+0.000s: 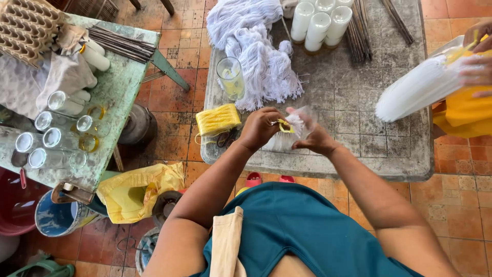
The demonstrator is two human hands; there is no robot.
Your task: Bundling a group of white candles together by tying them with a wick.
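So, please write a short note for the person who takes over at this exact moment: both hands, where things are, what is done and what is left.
Left hand: pinches a yellow tie on the small white wick bundle.
Right hand: holds a clear glass against that bundle.
On the stone table: loose white wick skein, yellow string roll, filled white candle glasses, one glass of yellowish liquid.
Done: several glasses filled.
Left: empty glasses lie on the green table.
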